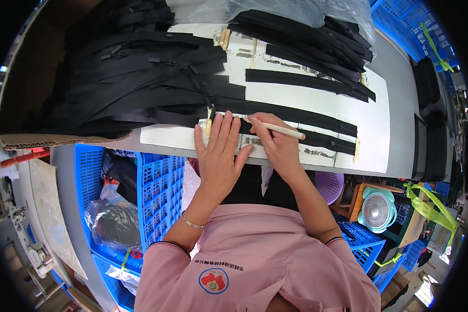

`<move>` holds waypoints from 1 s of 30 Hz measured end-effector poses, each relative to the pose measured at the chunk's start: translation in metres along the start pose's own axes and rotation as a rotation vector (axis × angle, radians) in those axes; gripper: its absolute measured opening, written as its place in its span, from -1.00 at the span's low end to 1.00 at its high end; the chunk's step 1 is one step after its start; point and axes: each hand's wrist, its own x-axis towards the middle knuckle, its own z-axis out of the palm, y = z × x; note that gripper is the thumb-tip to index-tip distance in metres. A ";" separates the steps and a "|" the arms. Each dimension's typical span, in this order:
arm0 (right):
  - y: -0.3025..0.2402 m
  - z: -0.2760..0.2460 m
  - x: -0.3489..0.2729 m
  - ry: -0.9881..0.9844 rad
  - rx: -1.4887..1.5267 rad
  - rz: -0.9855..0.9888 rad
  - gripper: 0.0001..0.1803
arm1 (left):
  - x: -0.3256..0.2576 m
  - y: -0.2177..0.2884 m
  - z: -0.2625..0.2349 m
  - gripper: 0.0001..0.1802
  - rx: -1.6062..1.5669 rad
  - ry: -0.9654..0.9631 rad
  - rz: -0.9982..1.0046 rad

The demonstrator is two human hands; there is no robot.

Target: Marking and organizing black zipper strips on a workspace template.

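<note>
My left hand (217, 156) lies flat, fingers stretched, its fingertips on the left end of a black zipper strip (322, 139) laid across a white board (373, 114). A whitish pencil (285, 129) is pinched in my right hand (283, 152), its tip down at the strip just right of my left fingers. Another black strip (296, 113) runs alongside, on the far side. To the left, a heap of black zipper strips (151, 78) with pulls spreads onto the board. Dark marks and yellowish tape pieces (208, 127) show on the board.
More black strips (307, 41) lie at the board's far side beside clear plastic film (275, 10). Cardboard (62, 140) edges the heap at left. Below the table stand a blue crate (161, 195), a purple basket (329, 187) and a small turquoise fan (377, 209).
</note>
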 end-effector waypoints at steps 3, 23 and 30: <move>0.000 -0.005 -0.001 -0.013 -0.005 0.000 -0.79 | 0.001 0.000 0.002 -0.26 0.005 -0.003 0.003; 0.003 -0.056 -0.014 0.033 0.101 0.167 -0.74 | 0.001 0.000 0.002 -0.29 0.039 -0.026 0.003; 0.013 -0.089 -0.025 0.227 0.009 0.068 -0.72 | 0.001 0.001 0.002 -0.29 0.041 -0.025 0.019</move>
